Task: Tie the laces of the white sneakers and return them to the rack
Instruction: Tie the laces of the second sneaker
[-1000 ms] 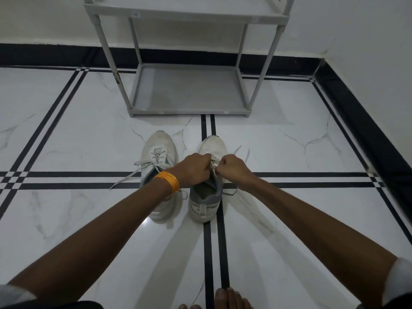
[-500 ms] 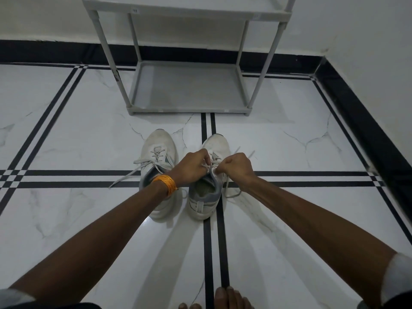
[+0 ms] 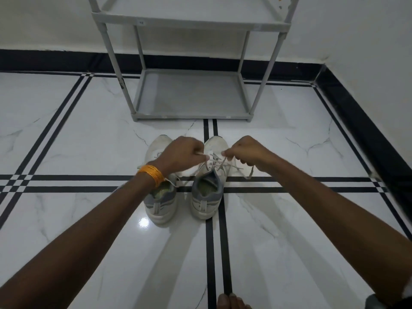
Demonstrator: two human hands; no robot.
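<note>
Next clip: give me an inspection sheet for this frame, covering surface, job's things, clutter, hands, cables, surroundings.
Surface: glossy white marble floor with black stripes.
Job's things: two sneakers side by side, toes toward the rack; right sneaker has its laces pulled apart; left sneaker partly hidden by the wrist.
Clutter: nothing seen.
Hands: left hand and right hand each pinch a lace.
Cables: nothing seen.
Surroundings: white wall, black skirting; toes at the bottom edge.

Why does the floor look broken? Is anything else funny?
The floor isn't clearly broken: the thin dark lines look like marble veins or fine cracks. Otherwise, only the laces look messy, trailing loose beside the right sneaker while both hands pull them.
</note>
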